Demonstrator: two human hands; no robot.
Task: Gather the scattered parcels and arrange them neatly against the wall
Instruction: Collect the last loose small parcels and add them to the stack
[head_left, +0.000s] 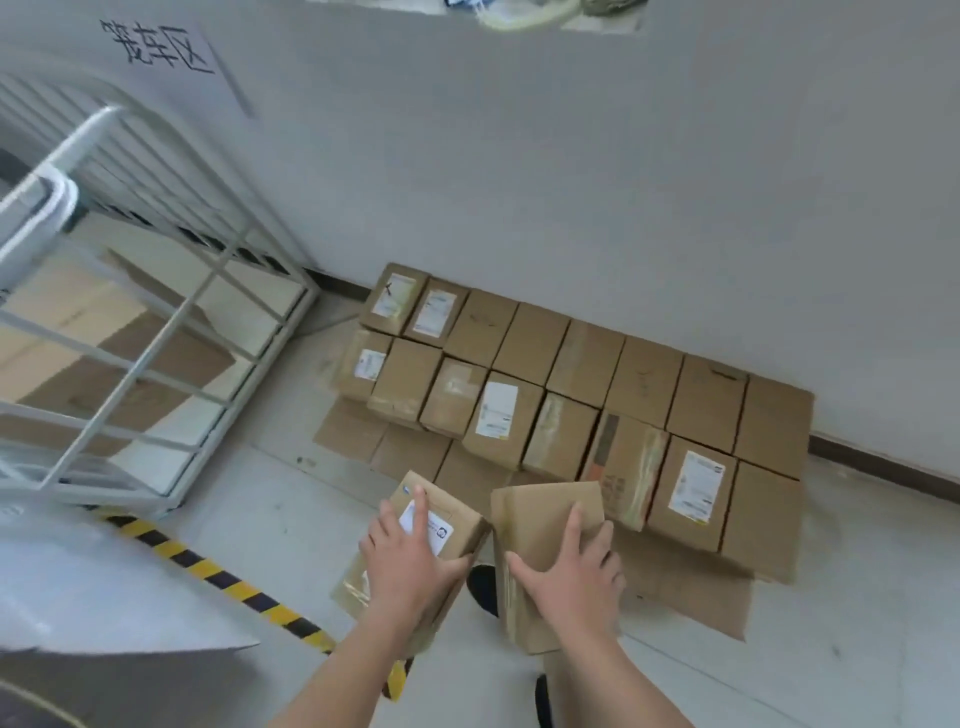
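Head: both hands (410, 566) atop two parcels (540, 512)

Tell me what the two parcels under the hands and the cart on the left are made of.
Labelled parcel: matte brown cardboard; creased edges, glossy clear tape, white paper label. Plain parcel: same matte brown cardboard, folded seams. Cart: probably white-painted metal tubing, smooth sheen.

Parcels (571, 364): matt brown cardboard, some with glossy tape and white paper labels. Cage trolley (156, 332): painted white metal. Floor (857, 649): smooth, pale. Wall (571, 182): matt white.
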